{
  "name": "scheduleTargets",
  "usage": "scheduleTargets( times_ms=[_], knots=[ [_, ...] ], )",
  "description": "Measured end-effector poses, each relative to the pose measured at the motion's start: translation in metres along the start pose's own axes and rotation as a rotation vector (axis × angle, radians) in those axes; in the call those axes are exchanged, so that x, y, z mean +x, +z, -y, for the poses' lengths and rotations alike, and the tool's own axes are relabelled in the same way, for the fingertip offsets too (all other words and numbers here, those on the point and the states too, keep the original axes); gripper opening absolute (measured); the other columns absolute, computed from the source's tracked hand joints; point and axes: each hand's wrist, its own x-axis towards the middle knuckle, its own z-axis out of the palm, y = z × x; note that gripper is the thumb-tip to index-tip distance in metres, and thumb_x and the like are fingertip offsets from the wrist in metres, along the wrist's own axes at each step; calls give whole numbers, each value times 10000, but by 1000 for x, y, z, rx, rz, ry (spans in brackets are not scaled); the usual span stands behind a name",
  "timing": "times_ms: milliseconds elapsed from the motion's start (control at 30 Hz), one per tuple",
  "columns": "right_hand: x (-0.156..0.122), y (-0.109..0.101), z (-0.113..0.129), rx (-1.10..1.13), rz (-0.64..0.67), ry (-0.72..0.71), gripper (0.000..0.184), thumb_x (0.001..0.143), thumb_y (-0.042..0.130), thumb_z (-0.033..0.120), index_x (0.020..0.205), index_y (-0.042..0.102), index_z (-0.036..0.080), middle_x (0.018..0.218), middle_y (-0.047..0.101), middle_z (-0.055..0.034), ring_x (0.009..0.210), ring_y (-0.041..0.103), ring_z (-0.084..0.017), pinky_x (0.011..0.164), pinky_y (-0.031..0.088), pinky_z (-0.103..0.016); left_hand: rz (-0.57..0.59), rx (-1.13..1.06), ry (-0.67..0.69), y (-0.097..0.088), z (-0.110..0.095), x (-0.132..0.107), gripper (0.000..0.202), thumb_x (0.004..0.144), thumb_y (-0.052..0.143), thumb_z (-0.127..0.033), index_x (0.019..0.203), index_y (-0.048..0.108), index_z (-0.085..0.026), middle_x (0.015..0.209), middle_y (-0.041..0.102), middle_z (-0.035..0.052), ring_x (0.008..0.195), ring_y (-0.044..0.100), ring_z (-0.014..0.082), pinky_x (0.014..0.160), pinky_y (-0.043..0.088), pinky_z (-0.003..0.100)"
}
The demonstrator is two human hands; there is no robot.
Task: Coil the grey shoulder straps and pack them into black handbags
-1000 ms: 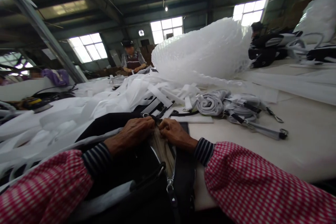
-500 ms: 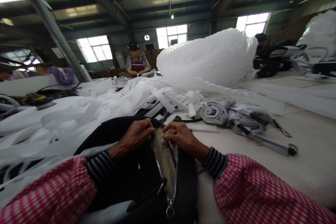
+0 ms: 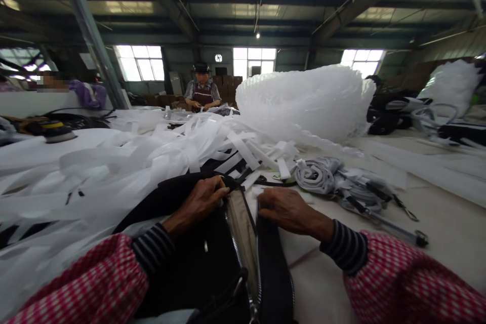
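Observation:
A black bag [image 3: 197,268] lies in front of me with its zipper open, showing a tan lining [image 3: 243,233]. My left hand [image 3: 203,200] is closed on the left edge of the opening near its far end. My right hand [image 3: 286,208] is closed on the right edge of the opening, fingers curled over it. A metal zipper pull [image 3: 252,309] hangs at the near end of the opening. Both my sleeves are red-and-white check with striped cuffs.
A heap of white strips [image 3: 152,152] covers the table to the left and ahead. A big roll of bubble wrap [image 3: 307,101] stands behind. Rolled grey straps with clips [image 3: 341,182] lie to the right. A person [image 3: 201,93] works at the far end.
My hands have drawn apart, the right one moving right, and the bag's opening is wider. The view has tilted upward.

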Motion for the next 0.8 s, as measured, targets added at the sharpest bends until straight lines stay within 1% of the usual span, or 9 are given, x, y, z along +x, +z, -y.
scheduleTargets(
  times_ms=[100, 200, 267, 367, 433, 500, 600, 667, 800],
  knots=[
    [8, 4, 11, -4, -73, -71, 51, 922, 672, 181, 964, 701, 183, 974, 675, -30, 945, 606, -192, 819, 387, -298, -27, 37, 39, 2, 3, -1, 290, 886, 567, -423, 729, 581, -180, 679, 571, -2, 648, 507, 160, 590, 329, 266],
    [18, 13, 21, 72, -76, -137, 55, 936, 682, 192, 978, 717, 195, 971, 672, -13, 920, 608, -166, 829, 392, -282, -26, 61, 55, 3, 7, 1, 263, 898, 551, -402, 764, 606, -182, 703, 595, 2, 667, 530, 168, 605, 336, 270],
    [23, 23, 26, 42, -48, -149, 39, 932, 687, 202, 954, 715, 186, 974, 666, -24, 914, 611, -173, 788, 393, -281, -26, 75, 61, 3, 9, 2, 260, 906, 543, -397, 770, 606, -185, 707, 600, 2, 670, 536, 169, 609, 336, 270],
    [27, 36, 32, -128, -10, -142, 74, 936, 621, 174, 948, 691, 153, 983, 663, -66, 842, 604, -188, 669, 366, -294, -21, 82, 84, 3, 9, 0, 282, 906, 546, -413, 747, 593, -184, 692, 596, 2, 656, 535, 172, 605, 335, 275],
    [29, 42, 33, -202, -8, -183, 97, 926, 592, 170, 968, 673, 137, 982, 667, -86, 789, 590, -190, 627, 351, -299, -11, 88, 99, 2, 8, -1, 311, 911, 532, -440, 742, 585, -185, 682, 586, 1, 645, 531, 175, 600, 336, 280],
    [30, 42, 30, -152, -52, -209, 102, 902, 615, 189, 976, 667, 144, 979, 676, -83, 784, 591, -188, 639, 363, -289, -10, 103, 106, 2, 7, -2, 340, 918, 509, -474, 743, 575, -190, 680, 582, 0, 643, 533, 180, 603, 343, 285],
    [32, 36, 14, 17, -140, -122, 62, 893, 624, 177, 931, 674, 173, 929, 700, -36, 829, 619, -166, 723, 404, -253, -2, 120, 85, 2, 7, -1, 359, 919, 489, -501, 749, 570, -196, 685, 600, 0, 658, 553, 190, 618, 359, 292],
    [37, 29, -7, 67, -181, -23, 80, 913, 601, 166, 912, 680, 171, 926, 716, -25, 872, 634, -154, 767, 416, -234, 10, 120, 72, 3, 7, -1, 362, 918, 478, -506, 754, 571, -198, 682, 601, -2, 661, 557, 194, 620, 360, 295],
    [58, 13, -63, 32, -248, 167, 134, 903, 562, 125, 890, 695, 123, 962, 719, -87, 905, 630, -182, 789, 415, -260, 6, 109, 85, 6, 9, 0, 338, 918, 478, -484, 760, 566, -199, 692, 596, -5, 667, 551, 189, 634, 361, 298]
  ],
)
